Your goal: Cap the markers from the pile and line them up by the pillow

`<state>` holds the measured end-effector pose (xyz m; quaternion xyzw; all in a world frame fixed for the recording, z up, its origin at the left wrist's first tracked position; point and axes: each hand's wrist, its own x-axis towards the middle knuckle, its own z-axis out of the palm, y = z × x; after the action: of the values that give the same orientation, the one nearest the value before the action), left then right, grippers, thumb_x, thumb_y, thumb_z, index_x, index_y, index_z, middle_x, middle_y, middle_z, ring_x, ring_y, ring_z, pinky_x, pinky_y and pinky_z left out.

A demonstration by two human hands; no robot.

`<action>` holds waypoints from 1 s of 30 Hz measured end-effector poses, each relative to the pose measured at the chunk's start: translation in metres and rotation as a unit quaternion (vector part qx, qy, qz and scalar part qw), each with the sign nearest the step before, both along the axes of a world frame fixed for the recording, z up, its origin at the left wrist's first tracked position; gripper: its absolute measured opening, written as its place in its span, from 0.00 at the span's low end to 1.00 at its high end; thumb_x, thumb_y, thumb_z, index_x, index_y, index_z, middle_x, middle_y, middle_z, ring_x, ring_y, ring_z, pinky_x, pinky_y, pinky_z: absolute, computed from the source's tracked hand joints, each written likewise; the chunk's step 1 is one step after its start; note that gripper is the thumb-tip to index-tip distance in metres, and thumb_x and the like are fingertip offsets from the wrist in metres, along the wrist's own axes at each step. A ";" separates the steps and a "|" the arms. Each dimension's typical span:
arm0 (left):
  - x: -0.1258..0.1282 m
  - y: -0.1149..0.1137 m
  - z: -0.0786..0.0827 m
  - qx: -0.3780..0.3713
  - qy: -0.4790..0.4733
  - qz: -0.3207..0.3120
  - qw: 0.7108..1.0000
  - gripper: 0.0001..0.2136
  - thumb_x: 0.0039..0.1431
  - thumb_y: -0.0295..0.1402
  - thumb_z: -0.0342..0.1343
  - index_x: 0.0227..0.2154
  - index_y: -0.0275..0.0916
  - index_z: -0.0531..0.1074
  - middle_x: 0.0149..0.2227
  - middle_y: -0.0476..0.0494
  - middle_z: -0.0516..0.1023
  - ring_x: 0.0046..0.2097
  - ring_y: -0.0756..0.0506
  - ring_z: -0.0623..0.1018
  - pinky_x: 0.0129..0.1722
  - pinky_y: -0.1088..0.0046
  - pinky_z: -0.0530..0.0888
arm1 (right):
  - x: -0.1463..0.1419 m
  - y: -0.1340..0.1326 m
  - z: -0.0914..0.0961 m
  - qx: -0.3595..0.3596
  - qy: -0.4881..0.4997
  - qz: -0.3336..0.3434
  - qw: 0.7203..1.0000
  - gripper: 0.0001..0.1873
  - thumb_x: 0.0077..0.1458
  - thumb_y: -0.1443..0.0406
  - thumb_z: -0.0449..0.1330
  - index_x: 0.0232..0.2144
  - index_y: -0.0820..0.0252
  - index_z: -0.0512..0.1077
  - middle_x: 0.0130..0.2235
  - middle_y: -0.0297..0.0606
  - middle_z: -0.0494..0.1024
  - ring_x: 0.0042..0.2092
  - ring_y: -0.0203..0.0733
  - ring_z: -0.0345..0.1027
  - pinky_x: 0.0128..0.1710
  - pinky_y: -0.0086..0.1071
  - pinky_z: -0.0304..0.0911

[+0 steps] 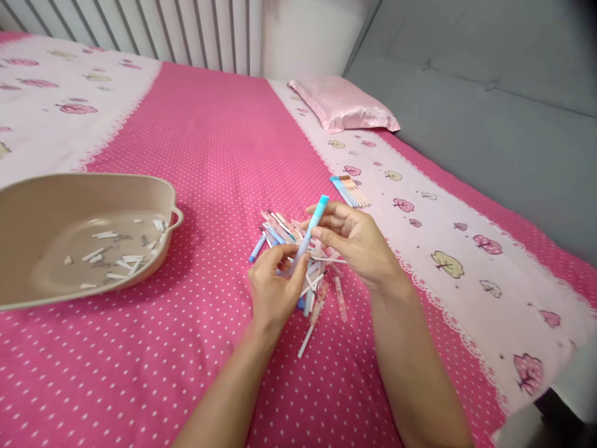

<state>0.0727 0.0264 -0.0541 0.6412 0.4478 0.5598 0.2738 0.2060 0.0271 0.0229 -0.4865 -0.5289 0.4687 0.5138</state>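
Observation:
A pen [309, 233] with a turquoise cap end and a pale lilac body is tilted between my two hands. My left hand [276, 283] pinches its lower part between thumb and fingers. Higher up, near the turquoise end, the thumb and fingers of my right hand [357, 242] close on it. Beneath and around both hands lies a loose pile of pen parts [319, 298], some pink patterned, some white, some blue. My hands hide the middle of that pile.
At the left stands a beige basin [140, 180] with small white pieces inside. A row of finished-looking pens [349, 191] with blue and brown ends lies beyond my right hand. A pink pillow [347, 102] rests near the grey headboard [476, 93] on the dotted pink bedsheet [219, 155].

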 end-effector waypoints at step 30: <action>0.000 -0.002 0.002 -0.030 -0.018 -0.011 0.999 0.06 0.53 0.35 0.59 0.32 0.38 0.74 0.27 0.49 0.76 0.26 0.51 0.71 0.30 0.76 0.69 | -0.004 0.003 -0.005 0.039 -0.056 -0.053 0.996 0.18 0.45 0.61 0.68 0.37 0.61 0.71 0.33 0.34 0.73 0.35 0.34 0.67 0.35 0.29 0.64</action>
<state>0.0730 0.0243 -0.0522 0.6274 0.4522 0.5543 0.3076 0.2019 0.0303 0.0180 -0.5189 -0.5479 0.3919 0.5263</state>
